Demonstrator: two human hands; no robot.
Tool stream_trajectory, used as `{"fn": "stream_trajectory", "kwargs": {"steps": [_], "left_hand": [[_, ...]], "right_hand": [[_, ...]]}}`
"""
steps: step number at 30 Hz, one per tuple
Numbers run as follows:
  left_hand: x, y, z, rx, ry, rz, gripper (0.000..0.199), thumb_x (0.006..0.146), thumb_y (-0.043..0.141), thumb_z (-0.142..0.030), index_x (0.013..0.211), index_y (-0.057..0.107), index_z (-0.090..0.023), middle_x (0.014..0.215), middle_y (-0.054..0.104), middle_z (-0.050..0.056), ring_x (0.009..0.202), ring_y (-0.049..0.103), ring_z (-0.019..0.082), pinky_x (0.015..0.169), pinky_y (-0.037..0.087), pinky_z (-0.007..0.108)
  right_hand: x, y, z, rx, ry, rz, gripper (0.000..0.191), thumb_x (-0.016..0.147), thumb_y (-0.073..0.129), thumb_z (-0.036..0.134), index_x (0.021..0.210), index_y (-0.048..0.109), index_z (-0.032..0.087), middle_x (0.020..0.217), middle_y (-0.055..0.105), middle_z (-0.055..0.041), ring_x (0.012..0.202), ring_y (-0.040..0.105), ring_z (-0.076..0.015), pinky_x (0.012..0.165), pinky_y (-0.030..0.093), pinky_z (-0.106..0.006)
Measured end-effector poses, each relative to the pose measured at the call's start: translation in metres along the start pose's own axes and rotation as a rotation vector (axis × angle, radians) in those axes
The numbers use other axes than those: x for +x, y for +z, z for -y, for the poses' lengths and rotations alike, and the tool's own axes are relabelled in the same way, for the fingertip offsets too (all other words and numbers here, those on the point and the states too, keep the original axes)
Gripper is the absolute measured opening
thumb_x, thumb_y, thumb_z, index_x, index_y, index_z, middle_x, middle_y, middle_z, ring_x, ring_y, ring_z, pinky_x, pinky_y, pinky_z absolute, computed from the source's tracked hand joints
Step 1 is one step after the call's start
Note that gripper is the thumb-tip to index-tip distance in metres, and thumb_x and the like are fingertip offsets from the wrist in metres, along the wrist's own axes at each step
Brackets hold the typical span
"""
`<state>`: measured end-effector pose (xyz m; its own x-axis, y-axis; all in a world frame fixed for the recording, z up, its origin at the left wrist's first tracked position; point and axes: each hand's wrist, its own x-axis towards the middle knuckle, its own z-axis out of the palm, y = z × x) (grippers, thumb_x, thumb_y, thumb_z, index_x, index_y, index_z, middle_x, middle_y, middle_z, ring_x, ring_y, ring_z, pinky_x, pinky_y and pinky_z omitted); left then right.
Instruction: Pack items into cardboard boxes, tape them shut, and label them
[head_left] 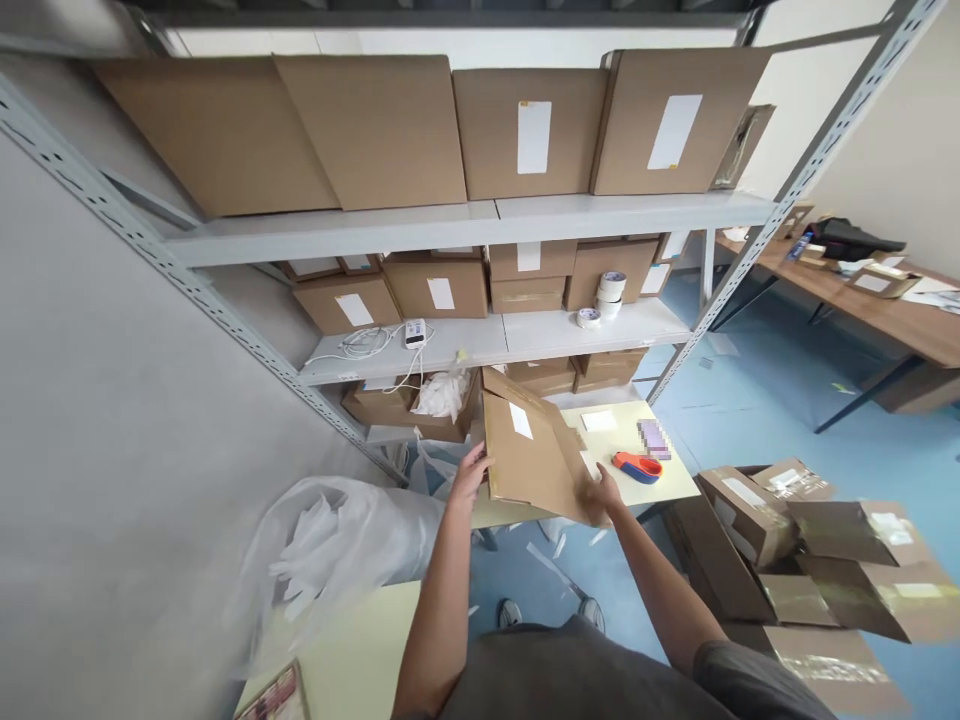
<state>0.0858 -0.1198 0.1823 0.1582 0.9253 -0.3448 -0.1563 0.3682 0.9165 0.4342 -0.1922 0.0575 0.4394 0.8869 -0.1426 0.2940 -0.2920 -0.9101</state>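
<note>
1. I have a brown cardboard box point(540, 460) up in front of me, tilted, over the near part of the yellow table point(679, 482). It has a white label point(520, 421) on it. I can't tell if anything is inside.
2. My left hand point(469, 476) is clamped on the box's left edge. My right hand point(604, 490) is closed around its lower right edge. The cardboard hides some finger ends.
3. To hold it well, I think I should keep one hand on each side and press just enough. Cardboard looks easy to bend, and a loose hand could let that low corner slip.
4. On the table's right part, near my right hand, lies an orange and blue tool point(637, 467). I should keep the corner from bumping it. A white card point(598, 421) lies on the table too, behind the tool.
5. Behind the table and higher up, a metal shelf rack point(420, 235) holds more boxes and some white tape rolls point(611, 290).
6. Left of the table sits a big see-through plastic bag point(375, 530). Right of the table, opened boxes point(716, 550) are heaped on the floor.
</note>
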Motion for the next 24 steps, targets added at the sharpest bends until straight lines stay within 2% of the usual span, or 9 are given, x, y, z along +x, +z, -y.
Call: {"fn": "stream_trajectory", "kwargs": {"steps": [4,7,9,11,14,16,18,22,24], "left_hand": [[-0.002,0.056,-0.013,0.002,0.086,-0.062,0.052,0.066,0.077,-0.028,0.117,0.076,-0.02,0.101,0.079,0.007,0.087,0.073,0.022,0.073,0.057,0.03],[-0.004,0.096,-0.02,0.017,0.192,-0.116,0.045,0.068,0.077,-0.029,0.113,0.077,-0.02,0.098,0.078,0.006,0.087,0.073,0.021,0.073,0.057,0.028],[-0.007,0.124,-0.023,0.02,0.233,-0.149,0.044,0.07,0.079,-0.03,0.113,0.076,-0.02,0.099,0.078,0.006,0.088,0.073,0.02,0.073,0.057,0.026],[-0.012,0.148,-0.024,-0.001,0.215,-0.155,0.047,0.073,0.082,-0.034,0.117,0.075,-0.02,0.103,0.077,0.007,0.088,0.074,0.02,0.072,0.058,0.025],[-0.018,0.172,-0.024,-0.06,0.166,-0.105,0.057,0.08,0.083,-0.049,0.129,0.071,-0.021,0.113,0.076,0.011,0.09,0.075,0.021,0.072,0.06,0.027],[-0.015,0.174,-0.024,-0.078,0.18,-0.082,0.062,0.084,0.079,-0.057,0.134,0.069,-0.021,0.117,0.076,0.014,0.092,0.076,0.022,0.072,0.061,0.029],[-0.003,0.166,-0.026,-0.061,0.209,-0.119,0.063,0.087,0.075,-0.059,0.136,0.067,-0.021,0.119,0.075,0.015,0.096,0.076,0.024,0.072,0.061,0.029],[0.042,0.125,-0.046,0.068,0.252,-0.389,0.063,0.09,0.073,-0.053,0.146,0.058,-0.027,0.135,0.069,0.012,0.119,0.069,0.026,0.085,0.06,0.032],[0.066,0.102,-0.06,0.167,0.278,-0.41,0.073,0.091,0.071,-0.055,0.155,0.046,-0.031,0.147,0.062,0.01,0.139,0.056,0.027,0.097,0.055,0.033]], "right_hand": [[-0.038,-0.005,0.013,0.004,-0.2,0.141,0.068,0.079,0.076,0.05,0.142,0.065,0.028,0.148,0.064,-0.0107,0.147,0.049,-0.0376,0.119,0.041,-0.059],[-0.065,-0.018,0.027,0.029,-0.436,0.211,0.076,0.083,0.079,0.052,0.153,0.055,0.033,0.159,0.055,-0.0074,0.153,0.042,-0.0347,0.123,0.038,-0.058],[-0.071,-0.027,0.035,0.028,-0.517,0.163,0.072,0.086,0.077,0.051,0.152,0.056,0.033,0.157,0.057,-0.0082,0.15,0.047,-0.034,0.122,0.039,-0.057],[-0.069,-0.039,0.042,0.039,-0.542,0.057,0.051,0.095,0.066,0.048,0.144,0.065,0.032,0.147,0.066,-0.0092,0.141,0.058,-0.0326,0.119,0.044,-0.057],[-0.062,-0.06,0.049,0.071,-0.568,-0.106,0.035,0.103,0.053,0.041,0.128,0.076,0.031,0.13,0.076,-0.0096,0.126,0.069,-0.0312,0.113,0.048,-0.057],[-0.062,-0.079,0.051,0.095,-0.59,-0.173,0.032,0.103,0.056,0.04,0.123,0.078,0.03,0.126,0.078,-0.0095,0.121,0.071,-0.0312,0.112,0.048,-0.056],[-0.068,-0.1,0.051,0.132,-0.58,-0.209,0.031,0.101,0.06,0.042,0.122,0.079,0.029,0.125,0.078,-0.0097,0.119,0.072,-0.0317,0.112,0.049,-0.056],[-0.083,-0.148,0.047,0.221,-0.465,-0.173,0.033,0.096,0.067,0.049,0.117,0.081,0.029,0.121,0.079,-0.0097,0.115,0.072,-0.0349,0.107,0.054,-0.055],[-0.088,-0.167,0.043,0.253,-0.386,-0.134,0.034,0.091,0.071,0.053,0.111,0.083,0.029,0.115,0.08,-0.0094,0.11,0.073,-0.037,0.103,0.057,-0.054]]}}
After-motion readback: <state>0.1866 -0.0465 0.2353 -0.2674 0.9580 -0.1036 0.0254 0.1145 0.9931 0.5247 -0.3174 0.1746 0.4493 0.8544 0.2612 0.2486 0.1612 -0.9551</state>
